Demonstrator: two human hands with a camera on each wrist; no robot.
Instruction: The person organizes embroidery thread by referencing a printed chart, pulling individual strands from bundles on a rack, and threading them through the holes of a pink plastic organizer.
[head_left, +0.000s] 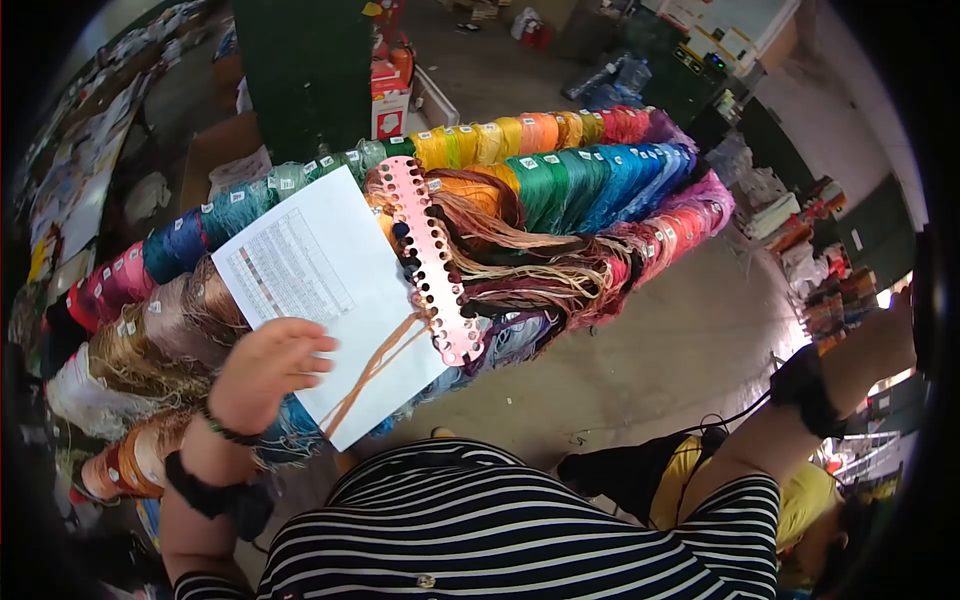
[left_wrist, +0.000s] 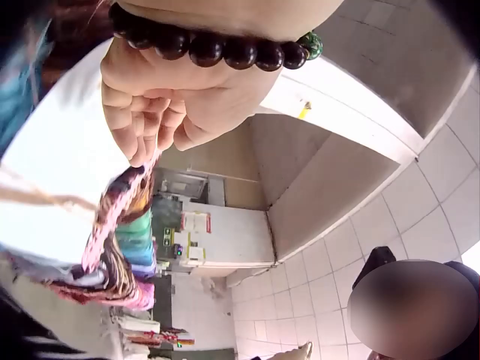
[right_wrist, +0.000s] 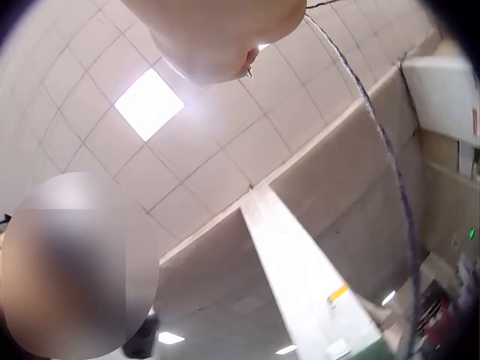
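Observation:
Over the lower left of a white printed sheet, the left hand hovers with loosely bent fingers and nothing visible in them; the left wrist view also shows this hand. The sheet lies on rows of thread bundles. Along its right side is a pink card with holes, from which brown, cream and dark strands trail right. A thin brown strand crosses the sheet. The right hand, raised at the far right, is mostly cut off. In the right wrist view that hand has a small shiny tip beside it.
Rows of coloured thread bundles run diagonally beneath the sheet and card. A red and white box stands behind them. A person in yellow is at the lower right. In the right wrist view a cord hangs beside the hand.

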